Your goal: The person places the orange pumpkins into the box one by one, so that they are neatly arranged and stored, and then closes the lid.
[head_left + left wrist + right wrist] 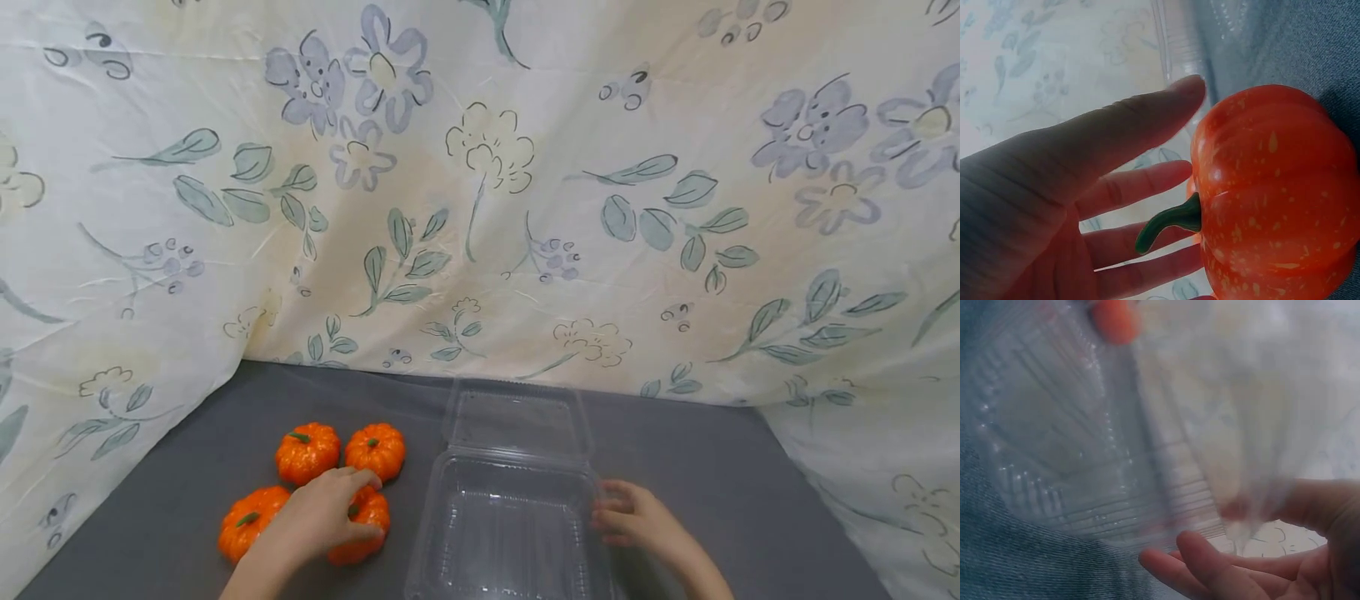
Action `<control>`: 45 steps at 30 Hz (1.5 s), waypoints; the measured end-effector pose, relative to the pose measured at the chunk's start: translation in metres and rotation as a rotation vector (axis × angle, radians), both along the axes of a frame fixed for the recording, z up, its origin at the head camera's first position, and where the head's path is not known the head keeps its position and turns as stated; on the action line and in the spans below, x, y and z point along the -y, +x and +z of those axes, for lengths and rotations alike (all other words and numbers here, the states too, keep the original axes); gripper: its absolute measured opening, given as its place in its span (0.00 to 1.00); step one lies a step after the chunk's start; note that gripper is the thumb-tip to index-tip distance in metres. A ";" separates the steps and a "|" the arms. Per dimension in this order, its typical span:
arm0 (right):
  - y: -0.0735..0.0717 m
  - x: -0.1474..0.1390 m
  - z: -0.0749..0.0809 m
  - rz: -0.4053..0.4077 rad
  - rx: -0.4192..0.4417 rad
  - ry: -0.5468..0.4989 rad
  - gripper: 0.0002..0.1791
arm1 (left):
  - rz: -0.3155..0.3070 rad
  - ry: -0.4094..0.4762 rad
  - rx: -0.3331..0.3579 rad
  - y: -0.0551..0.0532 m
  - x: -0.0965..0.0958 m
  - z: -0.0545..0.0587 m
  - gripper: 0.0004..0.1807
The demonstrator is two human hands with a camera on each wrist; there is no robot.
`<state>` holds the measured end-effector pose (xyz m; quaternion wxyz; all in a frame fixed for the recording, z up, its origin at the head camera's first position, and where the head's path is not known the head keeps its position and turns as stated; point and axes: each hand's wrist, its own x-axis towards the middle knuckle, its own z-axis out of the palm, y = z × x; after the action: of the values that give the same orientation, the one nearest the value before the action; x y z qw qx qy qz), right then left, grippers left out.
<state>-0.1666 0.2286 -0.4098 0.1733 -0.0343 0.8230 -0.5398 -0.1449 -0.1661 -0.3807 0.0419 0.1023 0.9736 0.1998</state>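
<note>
An orange toy pumpkin (372, 510) with a curved green stem lies under my left hand (318, 512). In the left wrist view, the thumb and straight fingers of this hand (1072, 200) spread about the stem side of the pumpkin (1279, 194). Whether the fingertips touch it is hard to tell. Beside them stands a clear plastic clamshell container (510, 533), its lid (517, 421) folded back. My right hand (637, 521) holds the container's right edge. The right wrist view shows thumb and fingers of the hand (1260, 550) at the rim of the clear container (1054, 437).
More orange pumpkins lie left of the container: one at the back (307, 457), one beside it (377, 450) and one at the front left (251, 518), partly behind my left arm. A floral cloth (487, 208) hangs behind the dark grey tabletop (697, 467).
</note>
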 end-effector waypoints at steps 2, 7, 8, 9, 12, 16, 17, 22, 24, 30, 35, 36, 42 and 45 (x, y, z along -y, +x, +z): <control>-0.003 -0.002 -0.002 0.019 -0.005 -0.014 0.32 | -0.002 -0.001 0.007 -0.002 -0.001 -0.001 0.29; -0.011 -0.007 -0.006 0.046 -0.002 -0.043 0.31 | -0.014 0.003 0.011 -0.007 -0.004 -0.004 0.28; -0.013 -0.008 -0.007 0.048 -0.001 -0.049 0.31 | -0.016 0.005 0.009 -0.008 -0.004 -0.005 0.28; -0.015 -0.009 -0.008 0.052 -0.002 -0.054 0.31 | -0.017 0.005 0.006 -0.009 -0.005 -0.005 0.27; -0.020 -0.012 -0.011 0.060 -0.004 -0.082 0.32 | -0.012 0.004 0.010 -0.013 -0.007 -0.006 0.27; -0.024 -0.015 -0.015 0.074 -0.007 -0.126 0.32 | 0.002 -0.004 0.031 -0.016 -0.009 -0.008 0.26; -0.024 -0.016 -0.016 0.075 -0.008 -0.135 0.32 | 0.004 -0.005 0.033 -0.015 -0.010 -0.009 0.26; -0.021 -0.019 -0.019 0.082 -0.012 -0.164 0.30 | 0.003 0.000 0.025 -0.009 -0.013 -0.011 0.26; -0.021 -0.021 -0.020 0.088 -0.016 -0.168 0.29 | 0.004 0.003 0.021 -0.006 -0.014 -0.012 0.25; -0.020 -0.026 -0.022 0.107 -0.025 -0.168 0.28 | 0.019 -0.002 0.004 0.001 -0.018 -0.014 0.26; -0.019 -0.027 -0.022 0.118 -0.032 -0.176 0.28 | 0.038 -0.019 -0.017 0.005 -0.022 -0.016 0.27; -0.019 -0.027 -0.023 0.122 -0.036 -0.173 0.28 | 0.043 -0.023 -0.018 0.005 -0.023 -0.016 0.27; -0.017 -0.030 -0.023 0.131 -0.047 -0.143 0.29 | 0.072 -0.028 -0.030 0.010 -0.027 -0.018 0.28; -0.017 -0.031 -0.024 0.129 -0.043 -0.136 0.28 | 0.080 -0.022 -0.041 0.013 -0.028 -0.019 0.28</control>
<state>-0.1838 0.2594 -0.4333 0.1871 -0.1104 0.7840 -0.5815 -0.1320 -0.1377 -0.3999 0.0153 0.0671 0.9796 0.1887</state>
